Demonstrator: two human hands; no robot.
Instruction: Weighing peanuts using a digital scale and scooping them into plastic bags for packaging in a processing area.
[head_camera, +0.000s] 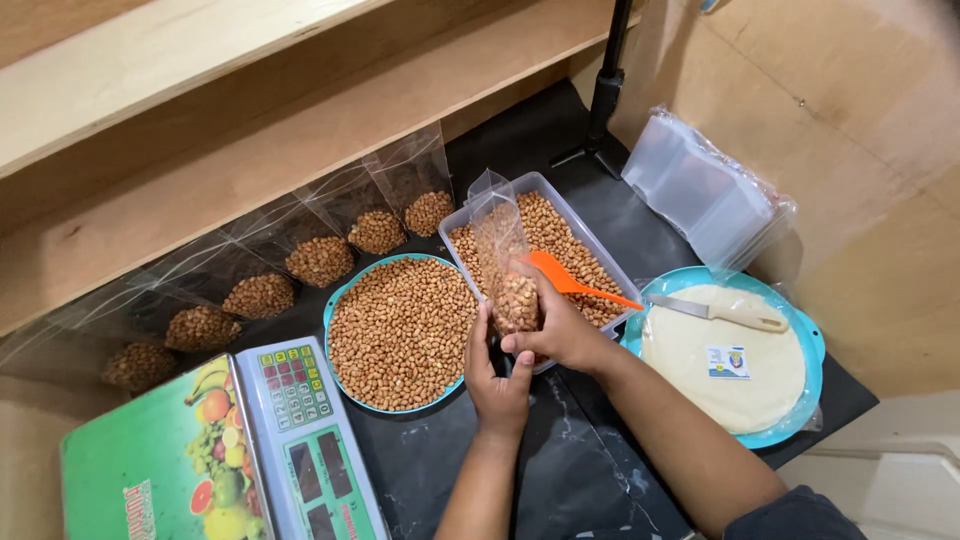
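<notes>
Both hands grip a peanut-filled clear bag (508, 270) upright, left hand (497, 385) under, right hand (558, 330) pinching its side.

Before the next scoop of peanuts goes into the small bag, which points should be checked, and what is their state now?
1. Clear bag upright, mouth upward: ok.
2. Left hand supports the bag from below: ok.
3. Right hand grips the orange scoop and touches the bag: ok.
4. Scoop loaded with peanuts: not ok, it looks empty.
5. Clear tub with peanuts directly behind the bag: ok.
6. Scale platform free for weighing: ok; display reading: cannot tell.
</notes>
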